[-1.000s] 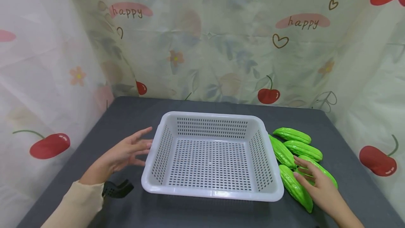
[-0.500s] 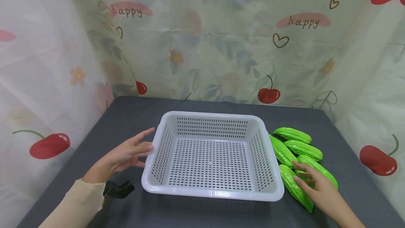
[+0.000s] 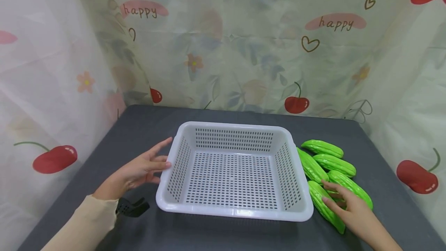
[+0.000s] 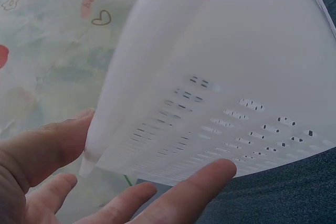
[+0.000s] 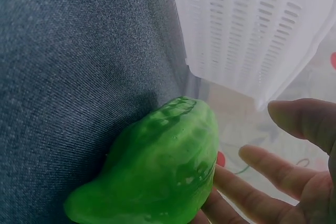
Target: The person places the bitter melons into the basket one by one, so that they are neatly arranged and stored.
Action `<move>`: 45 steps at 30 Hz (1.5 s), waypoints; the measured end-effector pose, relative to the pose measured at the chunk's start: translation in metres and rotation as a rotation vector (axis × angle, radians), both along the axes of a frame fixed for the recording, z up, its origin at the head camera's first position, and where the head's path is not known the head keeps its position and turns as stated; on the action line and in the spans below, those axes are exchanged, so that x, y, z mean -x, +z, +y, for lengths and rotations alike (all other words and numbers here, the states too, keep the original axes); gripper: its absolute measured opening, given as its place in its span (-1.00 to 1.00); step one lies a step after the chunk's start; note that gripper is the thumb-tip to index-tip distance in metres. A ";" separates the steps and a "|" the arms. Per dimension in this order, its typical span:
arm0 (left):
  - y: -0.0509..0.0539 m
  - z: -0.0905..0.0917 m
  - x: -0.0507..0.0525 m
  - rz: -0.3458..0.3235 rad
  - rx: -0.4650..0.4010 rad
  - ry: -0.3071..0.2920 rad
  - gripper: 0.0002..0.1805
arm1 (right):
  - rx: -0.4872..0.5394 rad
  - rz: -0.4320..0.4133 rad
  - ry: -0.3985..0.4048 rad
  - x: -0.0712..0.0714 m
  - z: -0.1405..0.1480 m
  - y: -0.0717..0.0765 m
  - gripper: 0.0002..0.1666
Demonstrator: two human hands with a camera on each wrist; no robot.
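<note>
A white plastic basket point(image 3: 240, 213) with slotted walls stands in the middle of the table. At its left side is my left hand point(image 3: 137, 171), fingers spread, the thumb at the rim. In the left wrist view an extended finger point(image 4: 202, 187) lies against or close to the slotted wall. Green bitter melons lie right of the basket. My right hand point(image 3: 353, 210) is over the near ones, its fingers apart and loosely bent. The nearest bitter melon point(image 5: 163, 166) lies beside those fingers in the right wrist view, with the thumb away from it; firm contact cannot be told.
Another bitter melon point(image 3: 322, 148) lies at the back of the pile, close to the basket's right wall. A dark grey cloth point(image 3: 153, 127) covers the table. Patterned curtains point(image 3: 230, 69) hang behind and at both sides. A black strap point(image 3: 132, 207) is at my left wrist.
My left hand has shifted slightly right, bringing the thumb onto the basket's rim. My right hand has lowered a little over the bitter melons. The basket and melons stay put.
</note>
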State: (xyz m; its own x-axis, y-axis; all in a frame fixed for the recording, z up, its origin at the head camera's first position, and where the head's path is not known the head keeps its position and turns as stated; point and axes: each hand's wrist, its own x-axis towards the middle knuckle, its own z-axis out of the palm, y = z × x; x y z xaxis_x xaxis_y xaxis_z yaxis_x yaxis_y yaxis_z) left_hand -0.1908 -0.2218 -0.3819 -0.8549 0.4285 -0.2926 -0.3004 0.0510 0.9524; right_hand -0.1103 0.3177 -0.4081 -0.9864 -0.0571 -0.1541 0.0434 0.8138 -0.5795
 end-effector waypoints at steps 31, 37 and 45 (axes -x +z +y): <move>0.000 -0.001 0.007 -0.050 -0.095 -0.076 0.01 | -0.047 -0.180 -0.012 0.005 -0.006 -0.006 -0.03; -0.001 0.000 0.008 -0.064 -0.093 -0.060 0.02 | -0.003 -0.196 -0.012 0.005 -0.005 -0.009 -0.04; -0.002 -0.001 0.008 -0.072 -0.094 -0.053 0.03 | 0.014 -0.192 -0.007 0.004 -0.005 -0.009 -0.07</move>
